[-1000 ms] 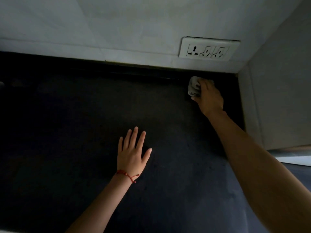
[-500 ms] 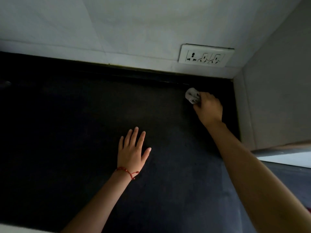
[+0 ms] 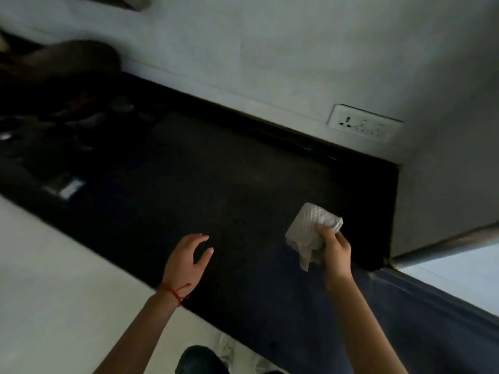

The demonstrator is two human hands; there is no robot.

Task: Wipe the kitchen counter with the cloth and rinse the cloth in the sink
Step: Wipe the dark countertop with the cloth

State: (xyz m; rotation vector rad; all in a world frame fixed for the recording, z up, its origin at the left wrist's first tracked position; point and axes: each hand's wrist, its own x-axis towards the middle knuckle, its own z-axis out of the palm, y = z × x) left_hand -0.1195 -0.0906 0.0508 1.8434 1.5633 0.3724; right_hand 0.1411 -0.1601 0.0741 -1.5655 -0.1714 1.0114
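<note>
The dark kitchen counter point(image 3: 229, 184) runs from the left to the right wall. My right hand point(image 3: 336, 252) pinches a crumpled white cloth point(image 3: 310, 233) and holds it over the counter's near right part, one end hanging down. My left hand point(image 3: 187, 261) hovers at the counter's front edge with fingers curled apart and nothing in it; a red thread circles its wrist. No sink is visible.
A white socket plate point(image 3: 364, 122) sits on the back wall. A side wall point(image 3: 445, 198) closes off the counter on the right. Dark, blurred objects point(image 3: 54, 85) crowd the counter's far left. Pale floor point(image 3: 54, 279) lies below the front edge.
My right hand pulled the cloth back from the far right corner toward the front and lifted it. My left hand came off the counter. The camera swung back and to the left.
</note>
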